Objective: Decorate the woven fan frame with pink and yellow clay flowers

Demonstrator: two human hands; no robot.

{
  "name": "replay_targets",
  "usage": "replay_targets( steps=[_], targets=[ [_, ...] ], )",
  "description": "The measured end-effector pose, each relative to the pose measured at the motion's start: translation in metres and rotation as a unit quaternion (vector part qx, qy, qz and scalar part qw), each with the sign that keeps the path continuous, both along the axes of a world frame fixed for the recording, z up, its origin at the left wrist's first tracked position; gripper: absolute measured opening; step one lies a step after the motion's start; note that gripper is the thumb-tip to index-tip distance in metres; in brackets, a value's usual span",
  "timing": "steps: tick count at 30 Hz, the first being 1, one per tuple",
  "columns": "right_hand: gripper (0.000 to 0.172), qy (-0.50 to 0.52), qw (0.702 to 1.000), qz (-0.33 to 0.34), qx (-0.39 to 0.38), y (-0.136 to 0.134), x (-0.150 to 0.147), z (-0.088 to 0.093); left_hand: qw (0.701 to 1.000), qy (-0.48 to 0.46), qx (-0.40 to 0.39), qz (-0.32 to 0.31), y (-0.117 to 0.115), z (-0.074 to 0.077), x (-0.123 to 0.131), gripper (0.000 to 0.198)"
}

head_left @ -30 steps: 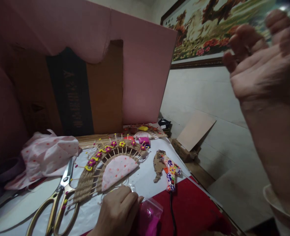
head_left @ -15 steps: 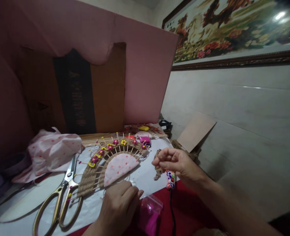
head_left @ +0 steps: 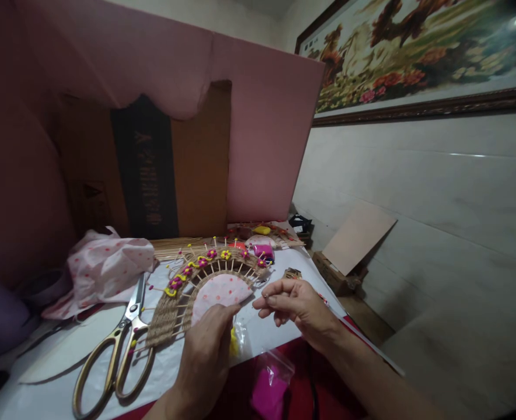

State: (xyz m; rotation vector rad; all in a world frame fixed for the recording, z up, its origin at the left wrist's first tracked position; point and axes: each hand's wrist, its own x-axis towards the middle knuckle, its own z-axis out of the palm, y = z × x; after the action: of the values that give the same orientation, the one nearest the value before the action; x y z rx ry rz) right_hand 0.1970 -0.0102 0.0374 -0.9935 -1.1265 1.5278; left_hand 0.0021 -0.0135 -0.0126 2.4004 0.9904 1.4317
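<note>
Brown cord runs through the pale sticks of the half-round fan [head_left: 166, 324], flat on the desk [head_left: 264, 338] between scissors [head_left: 132, 310] and right hand [head_left: 299, 303]. Left hand [head_left: 208, 350], fingers bent, meets its dotted cloth [head_left: 220, 289], seemingly to steady it; its grip is hidden. Right thumb and forefinger nearly meet; I cannot tell whether they pinch anything.

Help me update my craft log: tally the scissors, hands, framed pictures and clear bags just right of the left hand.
Scissors: 1
Left hand and right hand: 2
Framed picture: 1
Magenta-filled bag and yellow-filled bag: 2
Total: 6
</note>
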Motion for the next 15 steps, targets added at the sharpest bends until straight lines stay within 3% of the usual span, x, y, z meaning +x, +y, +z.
replay_targets(
  steps=[6, 15],
  targets=[
    [0.024, 0.014, 1.0, 0.003, -0.015, -0.001, -0.003, -0.001, 1.0, -0.006, -0.011, -0.021, 0.001, 0.0, -0.001, 0.028],
    [0.023, 0.043, 0.997, 0.056, -0.031, -0.017, -0.017, -0.004, 0.999, 0.009, 0.028, 0.023, -0.002, 0.006, 0.001, 0.029]
  ],
)
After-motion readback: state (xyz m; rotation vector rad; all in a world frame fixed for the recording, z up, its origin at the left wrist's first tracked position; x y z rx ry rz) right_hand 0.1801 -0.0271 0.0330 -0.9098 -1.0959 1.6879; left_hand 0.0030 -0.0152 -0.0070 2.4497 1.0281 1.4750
